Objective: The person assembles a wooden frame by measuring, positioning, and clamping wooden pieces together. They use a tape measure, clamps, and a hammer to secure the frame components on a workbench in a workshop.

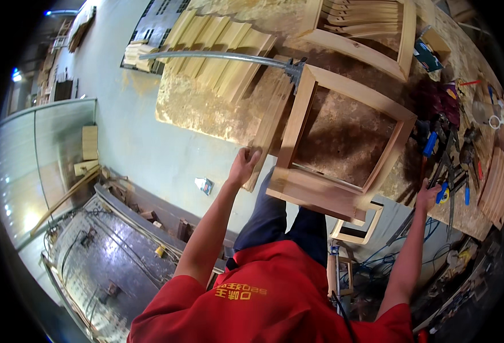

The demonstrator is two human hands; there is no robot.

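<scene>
My left hand (244, 166) is closed on the near part of a wooden slat (270, 123), which juts past the front edge of the table. To the right of the slat sits a wooden frame (297, 123) with an open middle and a wide near rail. A long metal bar clamp (223, 55) lies across wooden pieces, its dark jaw at the frame's far left corner. My right hand (428, 195) is at the table's right front, closed among dark tools and blue-handled tools (430, 144). Whatever lies within its fingers I cannot make out.
Shaped wooden panels (217, 48) lie at the table's far left. Another wooden frame (355, 51) with curved pieces inside lies behind. Curved slats (497, 186) are stacked at the right edge. Blue hoses (377, 263) and a small frame (372, 226) are below the table.
</scene>
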